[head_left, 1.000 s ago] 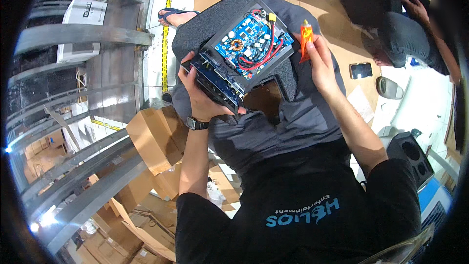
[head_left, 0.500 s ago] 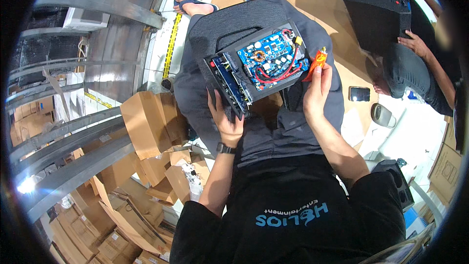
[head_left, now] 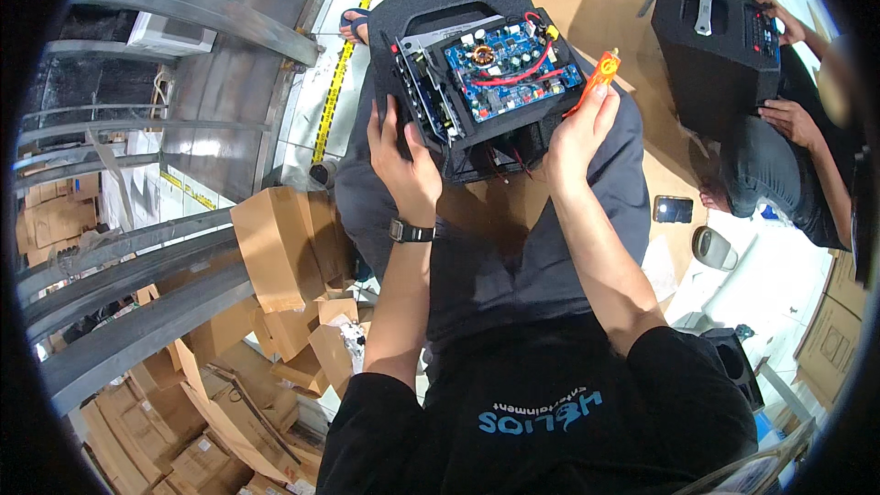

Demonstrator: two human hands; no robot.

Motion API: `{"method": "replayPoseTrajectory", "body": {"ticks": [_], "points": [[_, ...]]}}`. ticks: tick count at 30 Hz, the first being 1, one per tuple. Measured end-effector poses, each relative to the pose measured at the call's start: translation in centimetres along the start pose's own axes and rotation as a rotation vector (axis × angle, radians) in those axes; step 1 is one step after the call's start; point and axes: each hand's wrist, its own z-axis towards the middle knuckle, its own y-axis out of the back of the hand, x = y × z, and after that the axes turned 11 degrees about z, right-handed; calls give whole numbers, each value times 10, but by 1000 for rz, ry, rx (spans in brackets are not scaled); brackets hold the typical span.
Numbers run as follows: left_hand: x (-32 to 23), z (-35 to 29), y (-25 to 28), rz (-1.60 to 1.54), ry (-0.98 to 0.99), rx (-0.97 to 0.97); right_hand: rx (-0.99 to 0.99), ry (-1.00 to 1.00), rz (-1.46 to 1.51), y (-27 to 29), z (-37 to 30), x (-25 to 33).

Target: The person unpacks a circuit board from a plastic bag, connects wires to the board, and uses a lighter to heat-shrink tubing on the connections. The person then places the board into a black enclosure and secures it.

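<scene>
A black speaker cabinet (head_left: 392, 14) with a carry handle rests on my lap. On it lies an amplifier module, whose blue circuit board (head_left: 527, 69) faces up with red wires and a copper-wound coil. A front panel board (head_left: 426, 96) stands along the module's left edge. My left hand (head_left: 406, 165) is closed on the module's near left corner, with its thumb by the panel and its fingers along the outer side. In my right hand (head_left: 577, 133) is an orange tube (head_left: 602, 71), nozzle upward, beside the module's right edge. Part of that hand also seems to touch the module.
Another person's hands (head_left: 793, 119) hold a second black speaker (head_left: 710, 64) at the right. A phone (head_left: 674, 209) lies on the floor cardboard below it. Cardboard boxes (head_left: 280, 247) and metal rack beams (head_left: 137, 312) crowd the left. Yellow tape (head_left: 344, 73) runs along the floor.
The amplifier module has tipped, so a dark opening with wires shows under its near edge. My left hand has shifted up and left along its side; the orange tube stays in my right hand.
</scene>
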Motion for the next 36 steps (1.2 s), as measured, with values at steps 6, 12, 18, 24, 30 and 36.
{"method": "replayPoseTrajectory", "body": {"ticks": [6,12,18,24,30,36], "points": [[-3,61,-14,-104,62,24,-47,18,-53,-56,42,0],[2,129,-14,-3,-178,126,-22,-54,-46,-103,73,9],[13,177,-10,-365,-389,458,-10,-79,-53,-101,70,10],[8,205,-32,-558,-296,568,-2,-71,8,-93,70,1],[8,200,-40,-576,-269,494,70,-18,127,-62,63,23],[11,199,-45,-493,-337,399,698,163,252,-29,0,63]]}}
